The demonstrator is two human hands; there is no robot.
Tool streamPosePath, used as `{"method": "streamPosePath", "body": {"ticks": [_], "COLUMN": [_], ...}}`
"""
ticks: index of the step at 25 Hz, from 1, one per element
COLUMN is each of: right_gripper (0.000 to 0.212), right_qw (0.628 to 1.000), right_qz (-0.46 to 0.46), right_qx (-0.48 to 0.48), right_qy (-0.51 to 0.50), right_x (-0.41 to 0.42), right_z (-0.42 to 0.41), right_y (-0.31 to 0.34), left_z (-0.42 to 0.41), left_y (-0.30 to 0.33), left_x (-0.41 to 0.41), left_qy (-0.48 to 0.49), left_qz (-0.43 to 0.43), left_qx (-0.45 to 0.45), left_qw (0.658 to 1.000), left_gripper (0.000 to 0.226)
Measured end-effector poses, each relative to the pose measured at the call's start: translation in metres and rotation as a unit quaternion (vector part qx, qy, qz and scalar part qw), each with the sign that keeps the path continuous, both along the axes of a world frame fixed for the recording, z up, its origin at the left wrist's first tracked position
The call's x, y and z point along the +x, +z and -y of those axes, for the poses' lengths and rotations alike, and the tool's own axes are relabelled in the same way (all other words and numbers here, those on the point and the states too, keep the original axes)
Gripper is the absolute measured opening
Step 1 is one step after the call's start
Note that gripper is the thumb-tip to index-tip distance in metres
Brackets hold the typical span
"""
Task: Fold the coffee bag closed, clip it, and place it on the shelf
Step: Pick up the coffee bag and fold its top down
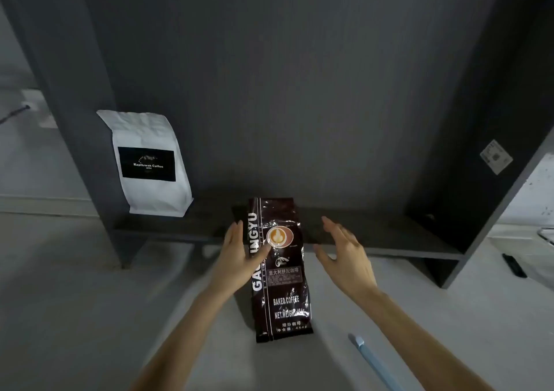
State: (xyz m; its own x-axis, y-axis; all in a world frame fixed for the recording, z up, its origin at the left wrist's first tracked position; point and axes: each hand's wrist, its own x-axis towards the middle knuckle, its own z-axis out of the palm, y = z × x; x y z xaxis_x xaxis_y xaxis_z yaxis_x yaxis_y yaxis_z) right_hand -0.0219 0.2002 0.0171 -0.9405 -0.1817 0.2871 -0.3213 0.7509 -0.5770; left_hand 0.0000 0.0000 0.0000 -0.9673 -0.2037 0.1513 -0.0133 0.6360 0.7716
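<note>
A dark brown coffee bag [283, 288] with white lettering stands upright on the pale counter, just in front of the dark shelf [374, 237]. My left hand [239, 255] lies against the bag's left side, thumb across its front near the round cup logo. My right hand [344, 255] hovers open a little to the right of the bag, fingers spread, not touching it. A long light-blue clip [371, 360] lies on the counter at the lower right, partly hidden behind my right forearm.
A white coffee bag [150, 162] with a black label stands at the shelf's left end. Dark side panels frame the shelf on both sides. A small black object [514, 264] lies on the counter at the far right.
</note>
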Motion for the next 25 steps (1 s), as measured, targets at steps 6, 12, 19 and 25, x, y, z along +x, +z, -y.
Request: {"method": "streamPosePath", "body": {"ticks": [6,12,19,25], "right_gripper": [0.033,0.024,0.018,0.007], "right_qw": [0.987,0.969,0.954,0.939], "right_qz": [0.144,0.188,0.202,0.198], "right_qx": [-0.074,-0.155,-0.215,-0.273], "right_qy": [-0.009,-0.029,-0.057,-0.065], "right_x": [0.001,0.000,0.005,0.018], "right_z": [0.013,0.019,0.015,0.009], "right_y": [-0.034,-0.045,-0.051,-0.057], "left_z": [-0.012,-0.014,-0.011,-0.016], "left_y": [-0.030,-0.034,-0.039,-0.043], "left_x": [0.006,0.003,0.009,0.022], "left_qy": [-0.021,0.050,0.065,0.044], "left_qz": [0.020,0.028,0.060,0.026], "left_qx": [0.078,0.134,0.186,0.226], "left_qw": [0.997,0.989,0.979,0.973], "left_gripper": [0.038,0.036,0.020,0.006]}}
